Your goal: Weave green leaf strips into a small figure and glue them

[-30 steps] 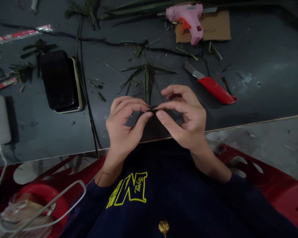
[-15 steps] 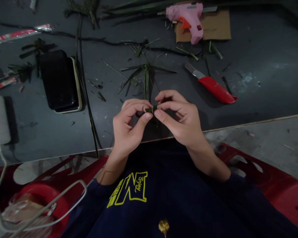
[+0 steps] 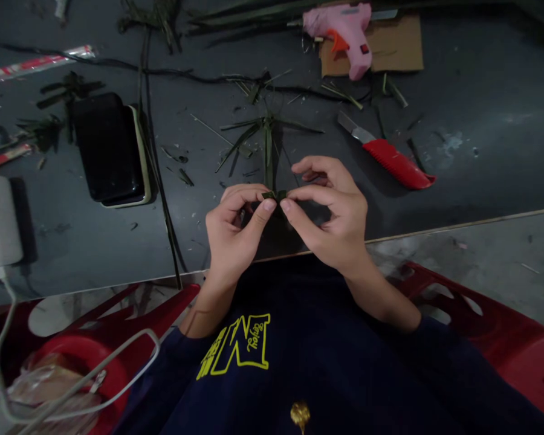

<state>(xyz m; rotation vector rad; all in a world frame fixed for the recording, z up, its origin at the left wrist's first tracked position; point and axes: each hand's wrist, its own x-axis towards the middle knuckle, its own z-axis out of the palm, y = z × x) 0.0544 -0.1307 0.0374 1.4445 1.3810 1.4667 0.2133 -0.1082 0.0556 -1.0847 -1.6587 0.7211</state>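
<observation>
A small green leaf piece [image 3: 274,196] is pinched between the fingertips of my left hand [image 3: 233,229] and right hand [image 3: 338,211], just above the near edge of the gray table [image 3: 503,151]. Both grips are narrow, thumb against forefinger, one on each side of the piece. Compared with half a second earlier, the piece shows folded ends angled upward, where it looked flatter and broader. The upper fingers of my right hand have lifted away from the pinch, while my left hand has barely moved.

My wrists come in low from either side, the forearms angled inward over a navy shirt [image 3: 344,362] with yellow lettering, the backs of both hands in view. The remaining left fingers curl behind the forefinger; those on the right arch loosely outward.

Beyond the fingertips, a star-shaped leaf figure [image 3: 268,136] spreads its strips on the table, one pointing down toward the held piece; I cannot tell whether the two touch. A red-handled knife [image 3: 398,164] lies to the right of it, and a pink glue gun [image 3: 356,36] rests partly on cardboard [image 3: 403,48] farther back. To the left lies a black phone [image 3: 106,145].
</observation>
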